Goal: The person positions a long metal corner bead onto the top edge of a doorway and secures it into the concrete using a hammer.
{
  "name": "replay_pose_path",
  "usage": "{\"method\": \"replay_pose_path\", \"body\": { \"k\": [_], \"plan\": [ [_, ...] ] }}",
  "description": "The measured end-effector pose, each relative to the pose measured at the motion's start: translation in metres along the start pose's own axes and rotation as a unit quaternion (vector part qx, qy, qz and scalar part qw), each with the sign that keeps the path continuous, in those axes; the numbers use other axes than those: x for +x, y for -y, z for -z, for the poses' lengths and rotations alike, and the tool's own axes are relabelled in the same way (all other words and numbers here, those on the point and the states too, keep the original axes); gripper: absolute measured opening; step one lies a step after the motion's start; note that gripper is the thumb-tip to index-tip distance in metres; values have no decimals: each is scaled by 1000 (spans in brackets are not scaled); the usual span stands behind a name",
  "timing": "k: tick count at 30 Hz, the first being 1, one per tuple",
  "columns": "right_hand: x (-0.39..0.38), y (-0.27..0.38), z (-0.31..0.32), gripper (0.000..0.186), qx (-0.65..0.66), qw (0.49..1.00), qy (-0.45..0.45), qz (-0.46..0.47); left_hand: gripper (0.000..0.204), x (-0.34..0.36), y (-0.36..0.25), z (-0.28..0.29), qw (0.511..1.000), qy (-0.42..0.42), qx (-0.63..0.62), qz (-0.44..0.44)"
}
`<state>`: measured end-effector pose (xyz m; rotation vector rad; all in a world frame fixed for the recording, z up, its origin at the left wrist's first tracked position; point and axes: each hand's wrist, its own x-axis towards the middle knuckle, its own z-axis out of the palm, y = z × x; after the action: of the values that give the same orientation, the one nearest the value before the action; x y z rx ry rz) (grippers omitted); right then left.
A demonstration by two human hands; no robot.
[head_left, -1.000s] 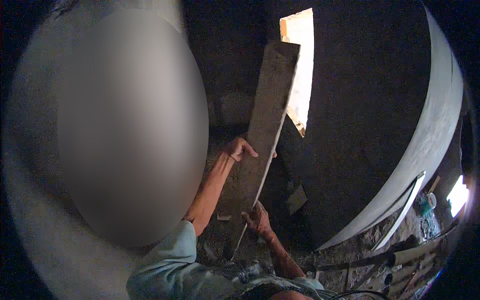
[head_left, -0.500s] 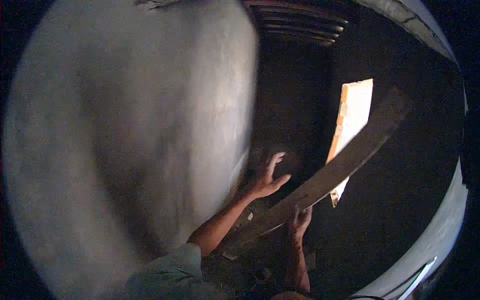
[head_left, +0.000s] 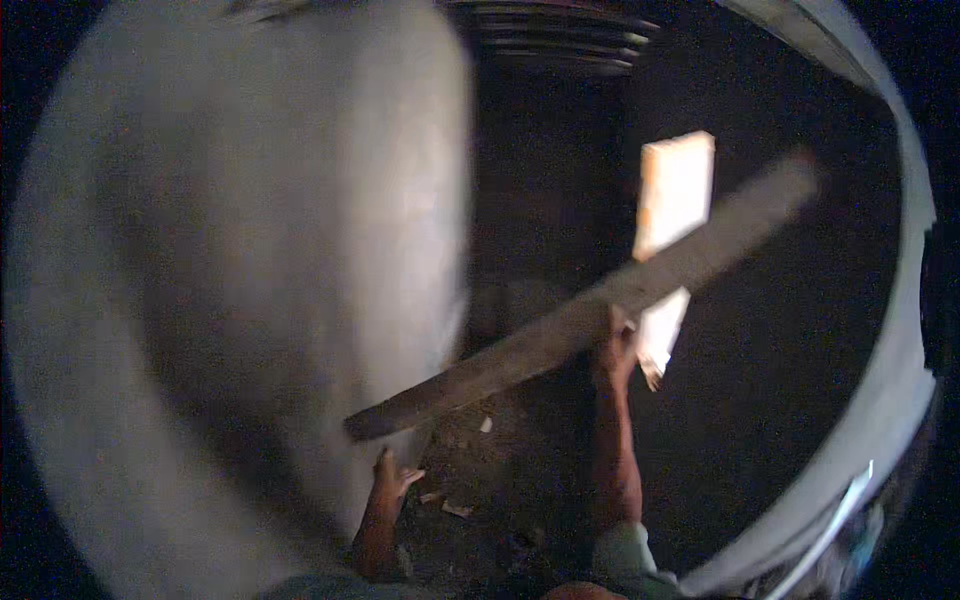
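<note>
A long wooden plank point(head_left: 520, 350) slants up from the lower left to the upper right, blurred at its far end. My right hand point(head_left: 614, 348) grips its lower edge near the middle, with the arm stretched forward. Just below the plank's near left end is my left hand point(head_left: 392, 482), its fingers apart and a small gap between it and the wood. The plank crosses in front of a bright opening point(head_left: 678, 190) in the dark wall and hides part of it.
A pale plastered wall point(head_left: 400, 200) rises close on the left. Light chips and rubble point(head_left: 457, 510) lie on the dark ground below. Slatted bars point(head_left: 560, 40) show at the top. A curved pale edge point(head_left: 850, 420) runs down the right, with a thin white strip point(head_left: 825, 535) beside it.
The plank has swung up and its near end now shows. My right hand has risen and reached forward with it. My left hand has dropped toward me, to below the near end.
</note>
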<state>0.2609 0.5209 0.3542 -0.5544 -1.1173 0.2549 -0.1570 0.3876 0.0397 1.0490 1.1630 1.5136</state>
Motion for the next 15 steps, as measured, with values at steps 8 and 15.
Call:
{"method": "replay_pose_path", "body": {
  "k": [8, 15],
  "plan": [
    [55, 60, -69, 51, 191, 981, 36, 19, 65, -30, -113, 6, 684, -42, -721, 100],
    [109, 104, -75, 56, 230, 972, 49, -6, 41, 62, -118, 47, 825, 115, -553, -23]
  ]
}}
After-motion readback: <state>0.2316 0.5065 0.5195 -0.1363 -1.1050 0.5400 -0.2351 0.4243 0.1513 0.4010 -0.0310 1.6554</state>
